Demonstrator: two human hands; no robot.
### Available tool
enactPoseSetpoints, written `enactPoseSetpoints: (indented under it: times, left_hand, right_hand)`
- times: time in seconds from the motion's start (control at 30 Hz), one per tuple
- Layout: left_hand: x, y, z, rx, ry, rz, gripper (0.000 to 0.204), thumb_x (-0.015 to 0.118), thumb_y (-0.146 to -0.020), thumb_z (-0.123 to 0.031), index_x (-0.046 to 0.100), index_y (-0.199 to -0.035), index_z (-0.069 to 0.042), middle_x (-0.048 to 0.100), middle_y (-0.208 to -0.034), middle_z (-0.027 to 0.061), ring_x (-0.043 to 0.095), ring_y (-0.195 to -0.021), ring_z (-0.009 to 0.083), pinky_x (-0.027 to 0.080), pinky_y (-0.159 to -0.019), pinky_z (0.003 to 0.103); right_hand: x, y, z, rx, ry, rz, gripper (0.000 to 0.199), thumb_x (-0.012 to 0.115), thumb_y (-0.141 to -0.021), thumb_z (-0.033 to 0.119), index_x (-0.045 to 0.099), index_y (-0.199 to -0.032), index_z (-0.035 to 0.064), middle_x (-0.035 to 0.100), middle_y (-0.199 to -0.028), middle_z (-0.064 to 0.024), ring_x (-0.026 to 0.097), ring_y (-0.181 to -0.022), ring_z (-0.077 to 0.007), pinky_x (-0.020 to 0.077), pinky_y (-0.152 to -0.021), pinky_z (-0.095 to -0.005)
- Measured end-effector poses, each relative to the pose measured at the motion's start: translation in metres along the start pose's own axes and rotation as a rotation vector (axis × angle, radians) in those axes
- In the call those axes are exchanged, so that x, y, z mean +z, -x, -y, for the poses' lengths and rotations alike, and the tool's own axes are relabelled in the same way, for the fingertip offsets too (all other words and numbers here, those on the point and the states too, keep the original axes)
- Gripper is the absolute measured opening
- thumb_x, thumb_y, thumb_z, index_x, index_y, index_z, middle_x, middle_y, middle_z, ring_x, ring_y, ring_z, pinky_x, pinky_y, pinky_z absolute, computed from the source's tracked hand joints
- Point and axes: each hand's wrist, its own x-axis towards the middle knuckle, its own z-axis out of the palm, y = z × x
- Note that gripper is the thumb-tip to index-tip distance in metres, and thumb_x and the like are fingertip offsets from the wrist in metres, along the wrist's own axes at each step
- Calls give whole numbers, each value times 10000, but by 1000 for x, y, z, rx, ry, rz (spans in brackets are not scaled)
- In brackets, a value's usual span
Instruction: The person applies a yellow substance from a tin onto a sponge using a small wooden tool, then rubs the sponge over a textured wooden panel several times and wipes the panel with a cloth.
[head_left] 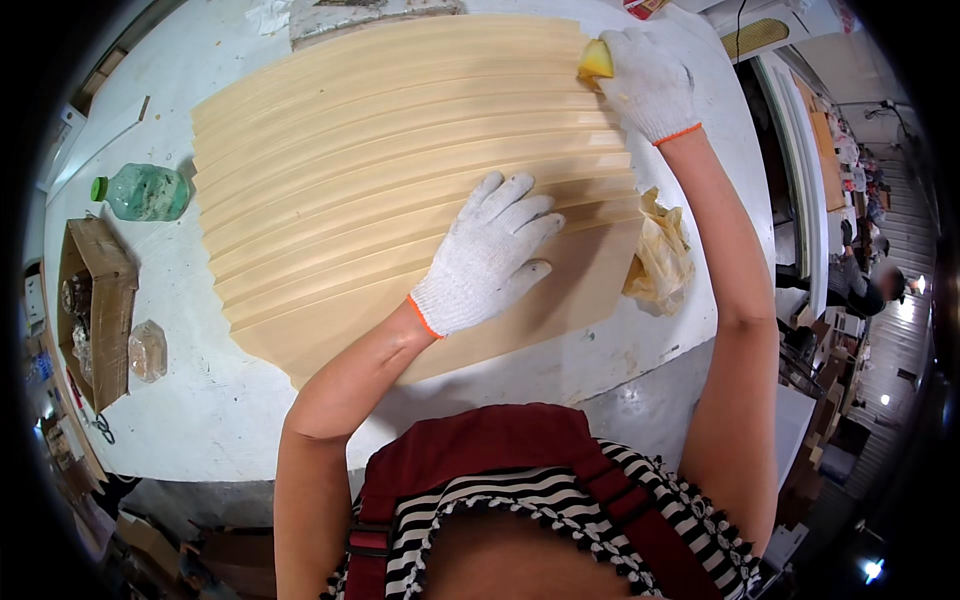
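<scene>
Worktable (230, 400), white, carries a pale ridged wooden panel (400, 190) across its middle. Left hand (485, 255), gloved, lies spread flat on the panel's near edge. Right hand (648, 82) grips a yellow sponge (595, 62) at the panel's far right corner.

Bench (200, 400): white top, scuffed and stained, rounded by the lens. Centre: ribbed pale wooden panel (400, 170) lies flat, covering most of the surface. At 9 o'clock: green plastic bottle (145, 192) on its side, just beside the panel's edge. At 8 o'clock: open cardboard box (110, 310), with a small clear bag (147, 350) just beside it. At 3 o'clock: crumpled yellowish rag (662, 260), touching the panel's corner. At 12 o'clock: grey sheet (340, 18), partly under the panel.
</scene>
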Motion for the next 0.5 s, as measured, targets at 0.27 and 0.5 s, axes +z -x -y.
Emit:
enactPoseSetpoints:
  times: [0.27, 0.5]
  left_hand:
    - [1, 0, 2, 9, 23, -10, 478, 754, -675, -177, 635, -1117, -41, 577, -1185, 125, 476, -1210, 356, 359, -1049, 500]
    - [0, -1, 2, 5, 40, -15, 481, 752, -662, -165, 632, -1108, -31, 581, -1173, 119, 476, -1199, 354, 363, -1039, 496]
  right_hand:
    - [-9, -6, 3, -61, -34, 19, 265, 697, -761, 277, 614, -921, 83, 614, -854, -109, 603, -853, -299, 503, -730, -417]
    - [-14, -5, 1, -57, -2, -17, 299, 714, -750, 306, 606, -913, 81, 612, -856, -119, 597, -845, -301, 500, -726, -423]
